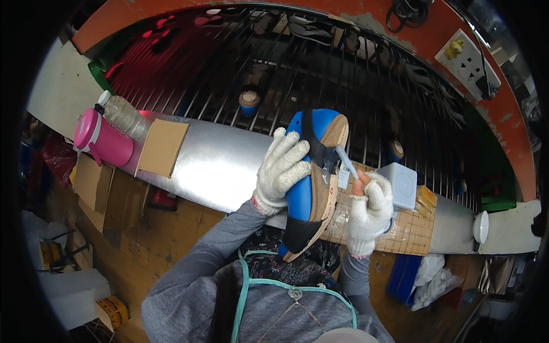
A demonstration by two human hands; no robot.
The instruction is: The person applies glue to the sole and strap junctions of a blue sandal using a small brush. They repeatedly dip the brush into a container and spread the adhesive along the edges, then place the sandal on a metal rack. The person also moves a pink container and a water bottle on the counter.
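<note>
— Holding, item one: your left hand [281, 171], in a white knit glove, is clasped round the blue side of a sandal [313, 183] with a cork-coloured sole and black strap. Where does it sit?

— Raised, in the air, tilted nearly upright over the near edge of the metal shelf [217, 163]; its heel end hangs down toward your apron [269, 291], its toe end points up at the wire rack [297, 68].

— Item two, your right hand?

— Your right hand [370, 208], in a fingerless white glove, is pinched on a small brush [345, 161]; the brush tip touches the sandal's sole edge just under the strap.

— Room around you?

— Left of the sandal, the shelf surface runs bare as far as a cardboard piece [163, 147] leaning over its far-left part. Beyond that, at the shelf's left end, a pink flask [103, 140] and a clear plastic bottle [123, 114] lie close together. Right is tighter: a white square box [400, 184] stands just beside your right hand, on a gridded mat [409, 231] that overhangs the shelf's near edge. A white cup [481, 227] stands well apart toward the right end.

— Behind?

— The rack's bars rise directly from the shelf's far edge, carrying dark soles.
</note>
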